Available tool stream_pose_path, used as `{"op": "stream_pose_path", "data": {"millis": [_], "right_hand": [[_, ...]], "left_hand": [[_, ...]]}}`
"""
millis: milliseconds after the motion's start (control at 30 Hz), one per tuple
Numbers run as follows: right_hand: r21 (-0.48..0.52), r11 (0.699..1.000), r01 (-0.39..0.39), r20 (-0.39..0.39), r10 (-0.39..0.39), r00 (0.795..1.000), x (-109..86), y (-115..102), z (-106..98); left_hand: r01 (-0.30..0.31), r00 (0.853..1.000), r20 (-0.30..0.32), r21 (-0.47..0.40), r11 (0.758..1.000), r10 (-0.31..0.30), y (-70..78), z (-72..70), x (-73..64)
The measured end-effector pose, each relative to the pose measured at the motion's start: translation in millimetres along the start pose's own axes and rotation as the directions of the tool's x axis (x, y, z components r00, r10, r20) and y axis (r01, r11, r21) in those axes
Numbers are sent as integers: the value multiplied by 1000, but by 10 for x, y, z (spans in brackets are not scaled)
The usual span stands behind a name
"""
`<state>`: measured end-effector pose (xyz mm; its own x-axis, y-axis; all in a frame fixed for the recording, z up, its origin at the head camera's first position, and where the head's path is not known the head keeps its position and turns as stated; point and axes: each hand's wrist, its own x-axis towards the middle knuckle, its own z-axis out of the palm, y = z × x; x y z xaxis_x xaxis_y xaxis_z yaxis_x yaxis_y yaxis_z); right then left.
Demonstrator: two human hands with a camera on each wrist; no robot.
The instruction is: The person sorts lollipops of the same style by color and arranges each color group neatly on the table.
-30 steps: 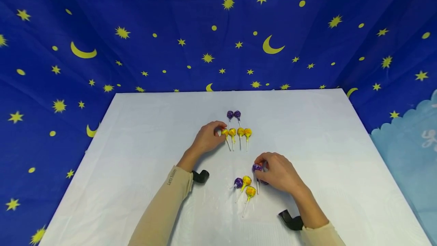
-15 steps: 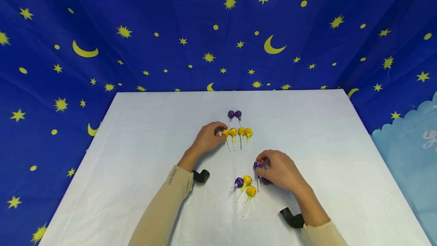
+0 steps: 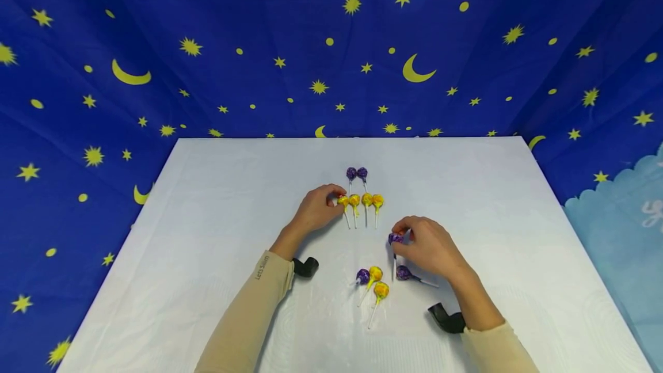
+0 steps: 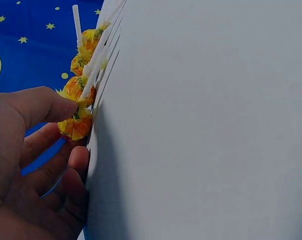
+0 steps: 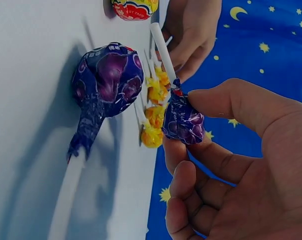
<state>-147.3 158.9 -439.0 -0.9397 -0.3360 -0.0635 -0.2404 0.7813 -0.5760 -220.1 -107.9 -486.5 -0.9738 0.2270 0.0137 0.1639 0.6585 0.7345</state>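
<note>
My left hand (image 3: 315,207) pinches the leftmost yellow lollipop (image 4: 75,128) between thumb and fingers, at the end of a row of yellow lollipops (image 3: 366,199). My right hand (image 3: 427,243) grips a purple lollipop (image 5: 185,125) by its wrapped head, the white stick pointing toward the near side in the head view. Below that hand lies another purple lollipop (image 3: 403,273), its stick to the right. Left of it a purple lollipop (image 3: 362,276) and two yellow lollipops (image 3: 380,290) lie close together. Beyond the yellow row, two purple lollipops (image 3: 351,173) sit side by side, their sticks toward me.
Everything lies on a white-covered table (image 3: 233,189). A blue curtain (image 3: 331,73) with yellow moons and stars rises behind its far edge. Black curved pieces (image 3: 448,319) stick out at both wrists, close over the table.
My right hand has moved away from me with its purple lollipop, uncovering the purple lollipop below it. The left hand keeps its place at the yellow row.
</note>
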Motion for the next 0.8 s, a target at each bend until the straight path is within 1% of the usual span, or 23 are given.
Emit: {"op": "stream_pose_path", "data": {"millis": [167,400,533,700,800], "right_hand": [[-5,1000,-10,7,10,1000,35,-3,-17],[-10,999,-32,25,32,999,99,-6,-36],[-13,1000,-25,26,25,999,158,1,-68],[-18,1000,-3,46,4,999,254,26,-135],[-14,1000,-4,53,4,999,323,46,-178]], "left_hand": [[12,1000,-8,-15,1000,-12,5,-9,-11],[11,1000,4,-30,1000,-11,7,-20,-32],[9,1000,7,-34,999,-9,16,-22,-36],[-2,1000,10,-38,999,2,11,-18,-30],[-8,1000,10,-35,999,9,3,-18,-28]]}}
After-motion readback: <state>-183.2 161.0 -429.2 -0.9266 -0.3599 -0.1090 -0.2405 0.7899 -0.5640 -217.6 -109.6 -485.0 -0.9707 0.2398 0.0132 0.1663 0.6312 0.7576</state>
